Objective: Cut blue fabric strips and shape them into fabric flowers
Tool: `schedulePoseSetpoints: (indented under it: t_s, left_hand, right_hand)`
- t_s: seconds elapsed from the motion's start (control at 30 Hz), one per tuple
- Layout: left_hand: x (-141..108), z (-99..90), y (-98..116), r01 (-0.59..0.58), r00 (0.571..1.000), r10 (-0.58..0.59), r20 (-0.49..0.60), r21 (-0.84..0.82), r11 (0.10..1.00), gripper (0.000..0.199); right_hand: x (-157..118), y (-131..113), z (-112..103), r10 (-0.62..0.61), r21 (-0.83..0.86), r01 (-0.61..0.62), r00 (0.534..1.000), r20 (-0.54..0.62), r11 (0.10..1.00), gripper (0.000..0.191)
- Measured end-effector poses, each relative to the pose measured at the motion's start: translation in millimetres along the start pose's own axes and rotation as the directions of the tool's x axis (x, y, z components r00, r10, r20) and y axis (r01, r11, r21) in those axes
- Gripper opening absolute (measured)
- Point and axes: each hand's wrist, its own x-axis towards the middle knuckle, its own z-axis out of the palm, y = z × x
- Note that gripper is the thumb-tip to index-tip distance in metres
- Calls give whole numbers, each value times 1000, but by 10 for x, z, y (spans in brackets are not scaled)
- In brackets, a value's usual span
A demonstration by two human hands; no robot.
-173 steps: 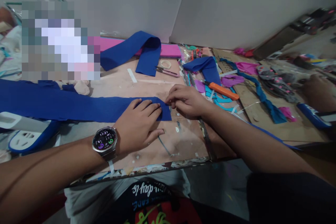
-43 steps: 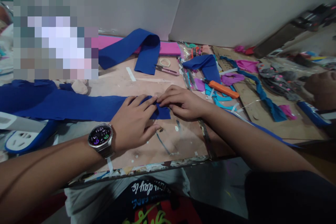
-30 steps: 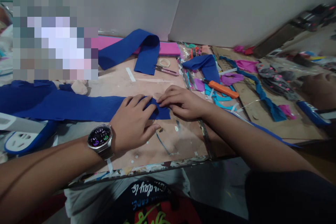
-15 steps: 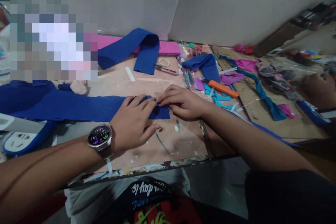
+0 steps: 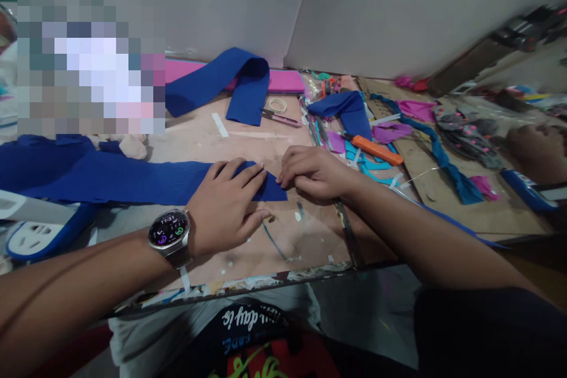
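A long blue fabric strip (image 5: pixel 133 182) lies flat across the table from the left, its right end cut or folded to a slanted point. My left hand (image 5: pixel 228 201), with a watch at the wrist, lies spread on the strip near that end, fingertips pressing it down. My right hand (image 5: pixel 312 172) is closed beside the slanted edge, thumb and fingers together at its tip; whatever they pinch is too small to make out. Behind them a second blue strip (image 5: pixel 248 91) curls over a pink stack (image 5: pixel 286 81).
Behind my hands lie a tape roll (image 5: pixel 277 106) and small snips (image 5: pixel 283 119). An orange cutter (image 5: pixel 376 150) rests among fabric scraps to the right. Another person's hand (image 5: pixel 535 150) is at the far right. A blue-and-white tool (image 5: pixel 35 239) lies at left.
My right hand has moved slightly right, away from my left fingertips. The strip's right end now shows a slanted edge. My left hand has stayed in place.
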Motion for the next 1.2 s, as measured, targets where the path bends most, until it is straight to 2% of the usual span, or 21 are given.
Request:
schedulePoseSetpoints:
  t_s: [0.33,0.53,0.8,0.97,1.2]
  left_hand:
    - [-13,9,12,13,1000,-13,6,-1,1000,68]
    - [-12,10,5,16,1000,-16,9,-15,1000,68]
    - [-14,10,4,18,1000,-18,10,-21,1000,71]
    - [-15,18,3,17,1000,-17,15,-4,1000,71]
    - [-24,18,11,15,1000,-15,2,-11,1000,70]
  right_hand:
    - [4,-13,4,2,27,-2,1000,2,1000,33]
    - [7,-3,25,-25,5,25,997,-71,1000,34]
    - [-13,0,10,58,7,-58,997,-58,998,31]
    - [6,33,38,-21,-42,16,993,-113,999,34]
    - [5,73,49,-62,-69,60,997,-37,996,42]
